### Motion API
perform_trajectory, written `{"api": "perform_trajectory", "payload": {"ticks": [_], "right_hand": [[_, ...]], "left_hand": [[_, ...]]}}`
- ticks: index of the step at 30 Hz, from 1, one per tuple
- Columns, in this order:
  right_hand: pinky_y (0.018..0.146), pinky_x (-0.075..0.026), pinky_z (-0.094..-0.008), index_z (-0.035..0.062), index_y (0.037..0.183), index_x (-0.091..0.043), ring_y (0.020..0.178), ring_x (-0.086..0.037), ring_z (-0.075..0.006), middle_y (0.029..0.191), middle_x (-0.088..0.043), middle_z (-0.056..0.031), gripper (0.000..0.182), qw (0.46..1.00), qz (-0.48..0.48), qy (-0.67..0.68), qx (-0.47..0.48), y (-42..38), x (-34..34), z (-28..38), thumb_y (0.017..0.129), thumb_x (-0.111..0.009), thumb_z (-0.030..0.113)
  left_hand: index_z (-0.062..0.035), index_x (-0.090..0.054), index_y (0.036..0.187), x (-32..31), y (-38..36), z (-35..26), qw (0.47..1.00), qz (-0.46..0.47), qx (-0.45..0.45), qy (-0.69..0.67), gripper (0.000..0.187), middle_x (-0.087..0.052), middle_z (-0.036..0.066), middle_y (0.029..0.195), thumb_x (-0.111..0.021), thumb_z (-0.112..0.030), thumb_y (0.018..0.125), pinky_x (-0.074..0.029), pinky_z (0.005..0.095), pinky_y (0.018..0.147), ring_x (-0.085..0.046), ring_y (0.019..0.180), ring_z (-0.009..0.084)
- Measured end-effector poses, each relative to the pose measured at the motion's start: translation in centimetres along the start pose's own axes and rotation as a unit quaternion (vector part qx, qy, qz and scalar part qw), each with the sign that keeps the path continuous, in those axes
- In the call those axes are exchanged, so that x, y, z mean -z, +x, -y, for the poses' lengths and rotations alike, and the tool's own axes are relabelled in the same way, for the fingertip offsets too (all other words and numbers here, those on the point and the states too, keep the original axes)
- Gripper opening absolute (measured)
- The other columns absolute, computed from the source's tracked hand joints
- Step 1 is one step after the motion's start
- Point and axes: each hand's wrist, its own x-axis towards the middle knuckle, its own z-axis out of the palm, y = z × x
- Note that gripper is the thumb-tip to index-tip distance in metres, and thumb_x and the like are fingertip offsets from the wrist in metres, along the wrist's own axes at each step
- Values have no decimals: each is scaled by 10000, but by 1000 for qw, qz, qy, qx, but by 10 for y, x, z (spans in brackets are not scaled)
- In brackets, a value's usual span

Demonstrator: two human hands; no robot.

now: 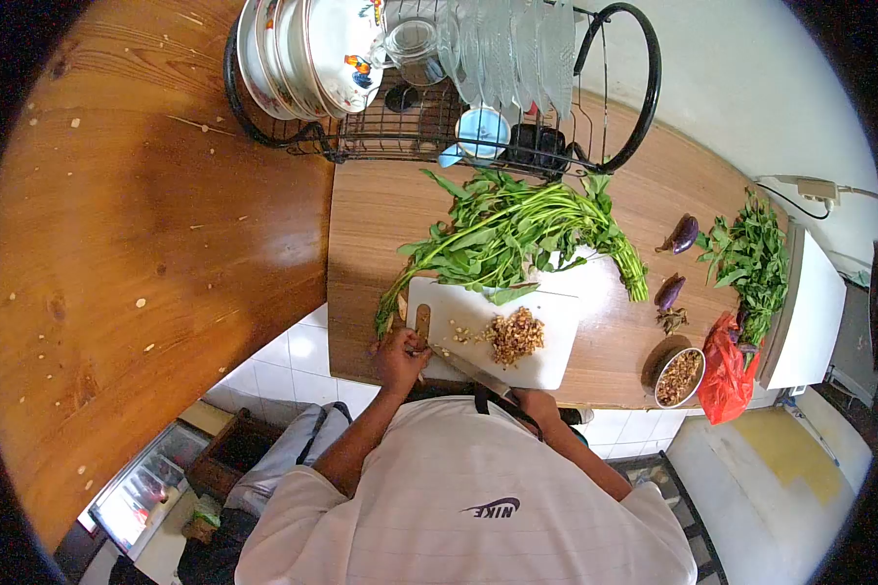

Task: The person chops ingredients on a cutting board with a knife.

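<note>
— Why is your left hand [400,353] parked at the near-left corner of the cutting board [546,361]?

— You have it curled down on the board's edge, fingers bunched, which looks meant to pin the board against the counter [380,214]. I cannot tell whether it pinches anything small under the fingertips.

— And the knife [468,370]?

— Your right hand [537,402] is closed round the handle at the near edge, just in front of your chest. The blade lies low across the board, tip pointing at your left hand, so it seems set to scrape or gather.

— Gather what?

— The chopped pile [514,334] sits mid-board, just beyond the blade, with a few loose bits between it and your left hand.

— The greens [517,229]?

— Laid across the far edge of the board, out of the blade's way. The bowl [679,377] of similar chopped stuff waits well to your right.

— My arms?

— Both elbows are bent, forearms angled inward from your shoulders, wrists low over the near edge.
</note>
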Motion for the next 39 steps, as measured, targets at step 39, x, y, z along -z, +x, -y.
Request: {"api": "perform_trajectory", "payload": {"ticks": [39], "right_hand": [[793,-576,-535,148,1093,-772,912,-729,-426,980,-756,-199,442,997,-58,39,-9,-16,14,23,998,-587,538]], "left_hand": [[-170,-706,882,15,14,-17,995,77,-43,48,369,-662,-20,780,-959,-233,621,-470,418,757,-664,764,229]]}}
